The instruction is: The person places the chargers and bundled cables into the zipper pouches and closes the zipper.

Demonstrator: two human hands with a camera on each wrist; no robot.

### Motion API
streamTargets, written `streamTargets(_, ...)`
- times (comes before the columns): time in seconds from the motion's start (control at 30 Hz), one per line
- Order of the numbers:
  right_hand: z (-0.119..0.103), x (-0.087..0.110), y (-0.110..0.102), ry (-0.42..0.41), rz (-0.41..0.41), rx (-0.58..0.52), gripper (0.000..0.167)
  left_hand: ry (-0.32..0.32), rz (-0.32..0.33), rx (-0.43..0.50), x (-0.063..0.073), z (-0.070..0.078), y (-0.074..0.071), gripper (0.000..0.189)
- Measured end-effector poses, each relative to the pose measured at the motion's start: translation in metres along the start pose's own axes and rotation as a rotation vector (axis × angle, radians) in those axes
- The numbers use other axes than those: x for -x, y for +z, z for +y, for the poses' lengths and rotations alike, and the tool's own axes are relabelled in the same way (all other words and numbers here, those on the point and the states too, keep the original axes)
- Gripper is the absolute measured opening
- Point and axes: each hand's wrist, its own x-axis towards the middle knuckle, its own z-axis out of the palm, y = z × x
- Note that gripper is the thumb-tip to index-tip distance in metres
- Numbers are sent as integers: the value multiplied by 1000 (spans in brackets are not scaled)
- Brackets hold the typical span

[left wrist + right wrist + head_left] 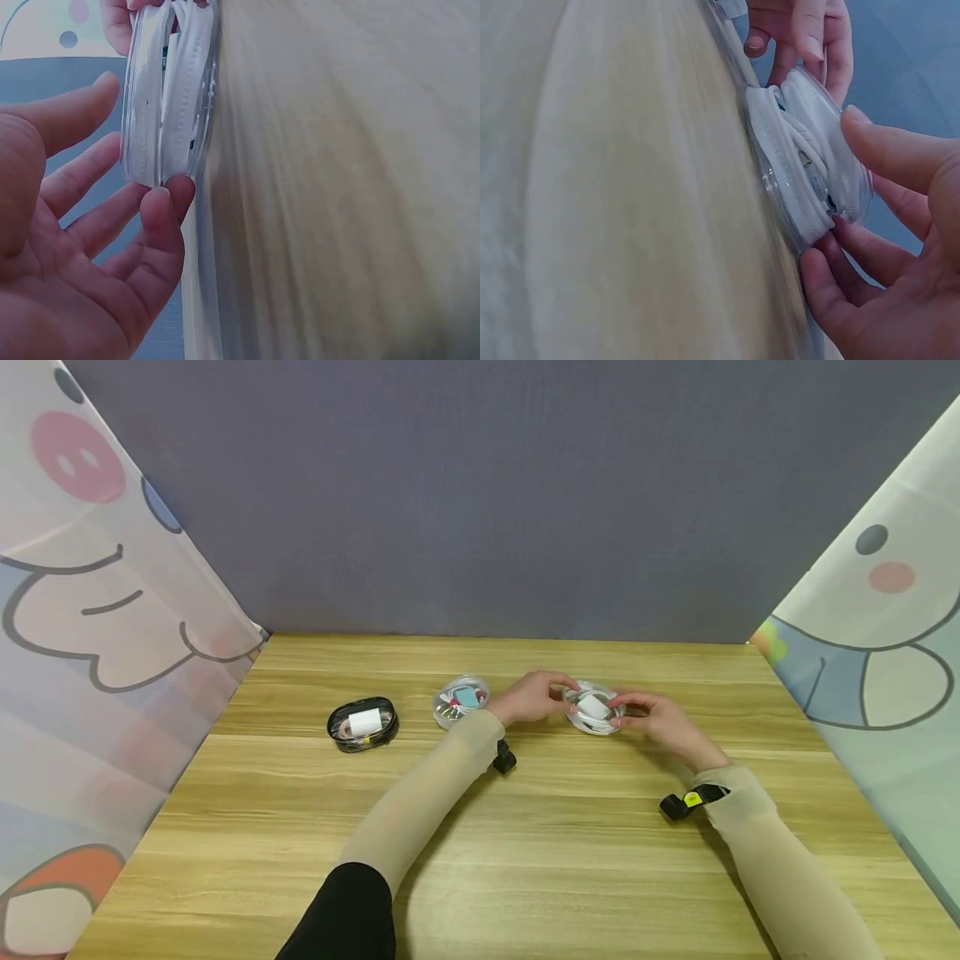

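Observation:
A round clear zip case [592,707] lies on the table with a coiled white cable and a white block showing inside. Its zipped side wall [791,169] gapes apart in the right wrist view, and white cable shows in the gap. My left hand [531,696] holds the case's left edge by the fingertips; in the left wrist view that hand's thumb [82,112] sits close to the upper face. From the right, my right hand [663,724] grips the opposite edge, thumb [889,154] near the top and fingers [829,289] low against the side.
Left of the hands, a second round clear case [442,710] holds a light blue piece and red items, near the left forearm. Farther left lies an oval black-trimmed case [342,745] with a white block inside. A grey panel [480,510] stands behind the wooden table [562,860].

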Motion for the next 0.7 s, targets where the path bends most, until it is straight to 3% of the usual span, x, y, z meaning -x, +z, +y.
streamTargets(0.2, 4, -2, 1, -22, -11, -32, 41, 26, -25, -38, 1, 1, 0, 40)
streamTargets(0.4, 11, -6, -1, -40, -56, -187, 41, 36, -37, -103, 3, 0, -4, 34)
streamTargets(0.53, 14, -12, -2, -32, -12, -29, 40, 37, -58, -131, 5, 3, -5, 32)
streamTargets(0.6, 15, -16, -2, -24, 20, 76, 38, 60, -63, -192, 6, 5, -6, 35)
streamTargets(0.7, 16, -22, 0, -27, 40, 128, 35, 121, -74, -292, 6, 8, -5, 41)
